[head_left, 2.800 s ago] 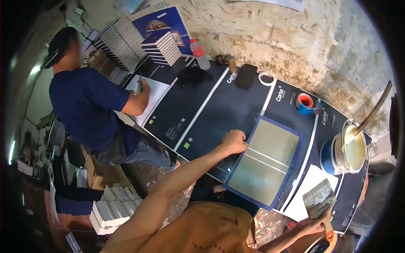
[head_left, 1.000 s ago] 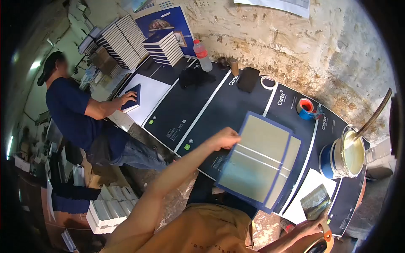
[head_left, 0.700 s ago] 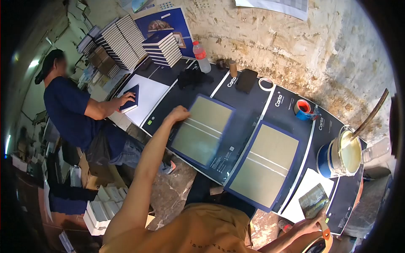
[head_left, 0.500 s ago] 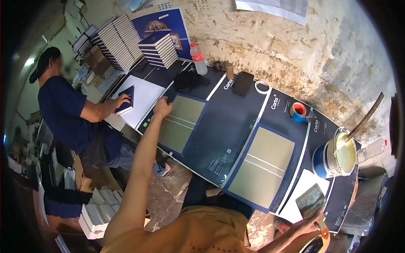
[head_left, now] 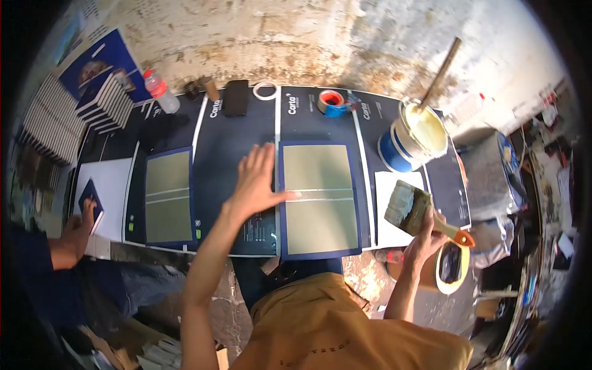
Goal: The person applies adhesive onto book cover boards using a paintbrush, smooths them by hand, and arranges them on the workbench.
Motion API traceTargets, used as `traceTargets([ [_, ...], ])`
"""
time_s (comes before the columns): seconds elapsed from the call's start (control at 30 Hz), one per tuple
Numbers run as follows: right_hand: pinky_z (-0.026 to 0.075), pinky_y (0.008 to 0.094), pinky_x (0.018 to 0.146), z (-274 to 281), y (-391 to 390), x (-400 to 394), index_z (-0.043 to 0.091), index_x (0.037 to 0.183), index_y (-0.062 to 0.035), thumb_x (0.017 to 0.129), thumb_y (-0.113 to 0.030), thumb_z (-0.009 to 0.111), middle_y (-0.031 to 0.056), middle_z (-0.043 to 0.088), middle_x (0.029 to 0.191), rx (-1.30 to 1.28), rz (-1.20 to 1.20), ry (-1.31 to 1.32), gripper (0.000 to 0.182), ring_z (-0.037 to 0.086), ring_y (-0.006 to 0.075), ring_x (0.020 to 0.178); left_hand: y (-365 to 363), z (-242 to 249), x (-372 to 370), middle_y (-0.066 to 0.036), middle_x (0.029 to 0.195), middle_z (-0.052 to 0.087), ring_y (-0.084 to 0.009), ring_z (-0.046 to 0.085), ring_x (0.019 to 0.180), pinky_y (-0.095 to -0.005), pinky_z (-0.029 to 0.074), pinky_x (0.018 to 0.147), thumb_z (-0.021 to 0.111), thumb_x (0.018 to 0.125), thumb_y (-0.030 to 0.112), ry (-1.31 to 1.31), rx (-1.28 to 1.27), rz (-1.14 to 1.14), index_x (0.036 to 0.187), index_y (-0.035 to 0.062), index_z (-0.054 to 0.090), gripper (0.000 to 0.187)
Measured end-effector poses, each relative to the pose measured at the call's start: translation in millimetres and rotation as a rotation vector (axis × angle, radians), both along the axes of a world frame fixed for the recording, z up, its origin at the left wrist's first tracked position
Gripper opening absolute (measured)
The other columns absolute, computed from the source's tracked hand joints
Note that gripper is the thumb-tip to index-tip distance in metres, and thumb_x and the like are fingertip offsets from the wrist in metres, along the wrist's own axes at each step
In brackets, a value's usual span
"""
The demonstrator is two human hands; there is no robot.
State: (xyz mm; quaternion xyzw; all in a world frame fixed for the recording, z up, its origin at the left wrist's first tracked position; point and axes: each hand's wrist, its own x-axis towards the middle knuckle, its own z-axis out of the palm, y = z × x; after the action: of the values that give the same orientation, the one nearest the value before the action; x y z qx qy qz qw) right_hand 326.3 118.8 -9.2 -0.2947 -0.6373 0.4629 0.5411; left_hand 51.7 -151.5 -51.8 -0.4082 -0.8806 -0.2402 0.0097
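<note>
My left hand (head_left: pixel 254 182) is open, fingers spread, over the dark table, its thumb reaching the left edge of a blue-bordered board cover (head_left: pixel 320 228). This cover has two tan panels with a pale strip between them. My right hand (head_left: pixel 424 237) is closed around the handle of a wide brush (head_left: pixel 406 206), whose bristles look coated with something pale. The brush is over a white sheet (head_left: pixel 388 233). A second blue-bordered cover (head_left: pixel 168 221) lies farther left.
A glue bucket (head_left: pixel 398 145) with a stick (head_left: pixel 443 71) stands at the back right. Tape rolls (head_left: pixel 265 91), a black phone-like item (head_left: pixel 235 98) and a bottle (head_left: pixel 161 92) line the back. At left, a co-worker's hand (head_left: pixel 90 209) rests on a blue book.
The view has swung right. My left hand has moved from the left cover to the nearer one. My right hand has raised the brush beside that cover.
</note>
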Motion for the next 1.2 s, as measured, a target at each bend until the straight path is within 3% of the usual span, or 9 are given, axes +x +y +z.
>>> traceTargets([
  [0.13, 0.045, 0.0266, 0.072, 21.4, 6.0, 13.6, 0.068, 0.094, 0.0040, 0.089, -0.016, 0.070, 0.0028, 0.063, 0.081, 0.222, -0.173, -0.262, 0.021, 0.055, 0.0089, 0.076, 24.5, -25.2, 22.2, -0.022, 0.159, 0.021, -0.0411, 0.008, 0.149, -0.0675, 0.006, 0.114, 0.071, 0.054, 0.080, 0.013, -0.253, -0.155, 0.150, -0.0071, 0.021, 0.140],
  [0.2, 0.046, 0.0264, 0.070, 28.4, 19.9, 14.3, 0.069, 0.095, 0.0031, 0.089, -0.016, 0.070, 0.0034, 0.066, 0.081, 0.263, -0.219, -0.123, 0.020, 0.057, 0.0086, 0.076, 28.5, -30.2, 26.4, -0.021, 0.159, 0.020, -0.0406, 0.009, 0.149, -0.0677, 0.006, 0.113, 0.071, 0.054, 0.080, -0.009, -0.315, -0.144, 0.150, -0.0074, 0.023, 0.139],
  [0.47, 0.051, 0.0253, 0.071, 7.0, 84.3, 15.4, 0.070, 0.107, 0.0031, 0.086, -0.013, 0.075, 0.0080, 0.073, 0.090, 0.236, -0.174, -0.327, 0.027, 0.064, 0.0108, 0.078, 21.0, -27.5, 43.8, -0.019, 0.158, 0.026, -0.0385, 0.022, 0.146, -0.0680, 0.009, 0.112, 0.064, 0.072, 0.073, 0.015, -0.302, -0.151, 0.148, -0.0040, 0.033, 0.112],
  [0.6, 0.052, 0.0274, 0.072, -0.2, 96.1, 19.6, 0.073, 0.098, 0.0008, 0.082, -0.009, 0.076, 0.0085, 0.074, 0.095, 0.112, 0.093, -0.571, 0.019, 0.066, 0.0126, 0.079, 11.0, -15.1, 67.5, -0.019, 0.152, 0.035, -0.0389, 0.034, 0.138, -0.0599, 0.019, 0.113, 0.077, 0.077, 0.047, 0.012, 0.002, -0.152, 0.134, -0.0009, 0.051, 0.079],
  [0.63, 0.052, 0.0288, 0.073, -7.3, 104.2, 18.8, 0.074, 0.096, 0.0010, 0.082, -0.010, 0.077, 0.0095, 0.074, 0.097, 0.198, 0.187, -0.602, 0.018, 0.066, 0.0144, 0.080, 5.9, -17.2, 75.9, -0.018, 0.147, 0.040, -0.0369, 0.040, 0.134, -0.0504, 0.028, 0.112, 0.078, 0.079, 0.031, -0.033, 0.239, -0.155, 0.128, -0.0003, 0.055, 0.063],
  [0.7, 0.052, 0.0337, 0.075, -18.2, 121.6, 15.6, 0.073, 0.095, -0.0002, 0.080, -0.014, 0.078, 0.0114, 0.073, 0.098, 0.216, 0.364, -0.674, 0.020, 0.068, 0.0226, 0.081, -12.5, -29.6, 94.9, -0.017, 0.145, 0.042, -0.0336, 0.043, 0.133, -0.0425, 0.034, 0.109, 0.075, 0.082, 0.023, -0.183, 0.423, 0.008, 0.130, 0.0000, 0.054, 0.057],
  [0.83, 0.052, 0.0362, 0.075, -11.4, 157.6, -4.4, 0.073, 0.093, -0.0095, 0.078, -0.021, 0.079, 0.0096, 0.071, 0.089, 0.353, 0.546, -0.908, 0.019, 0.068, 0.0272, 0.083, -62.5, -55.9, 119.6, -0.017, 0.142, 0.045, -0.0291, 0.047, 0.127, -0.0404, 0.040, 0.104, 0.066, 0.088, 0.007, -0.287, 0.568, 0.372, 0.131, 0.0014, 0.053, 0.046],
  [1.03, 0.053, 0.0338, 0.074, -28.8, 201.6, -44.5, 0.075, 0.096, -0.0100, 0.078, -0.024, 0.077, 0.0083, 0.073, 0.089, 0.184, 0.706, -1.147, 0.024, 0.069, 0.0226, 0.080, -110.9, -75.4, 138.9, -0.015, 0.133, 0.054, -0.0231, 0.052, 0.121, -0.0333, 0.041, 0.102, 0.058, 0.097, 0.009, -0.519, 0.654, 0.717, 0.132, -0.0003, 0.053, 0.036],
  [1.2, 0.051, 0.0321, 0.073, -48.4, 216.3, -58.9, 0.071, 0.089, -0.0048, 0.079, -0.020, 0.074, 0.0089, 0.071, 0.083, 0.161, 0.716, -1.140, 0.019, 0.065, 0.0188, 0.077, -80.8, -68.2, 148.3, -0.015, 0.136, 0.053, -0.0224, 0.052, 0.123, -0.0334, 0.039, 0.104, 0.057, 0.098, 0.012, -0.627, 0.689, 0.722, 0.138, -0.0006, 0.048, 0.042],
])
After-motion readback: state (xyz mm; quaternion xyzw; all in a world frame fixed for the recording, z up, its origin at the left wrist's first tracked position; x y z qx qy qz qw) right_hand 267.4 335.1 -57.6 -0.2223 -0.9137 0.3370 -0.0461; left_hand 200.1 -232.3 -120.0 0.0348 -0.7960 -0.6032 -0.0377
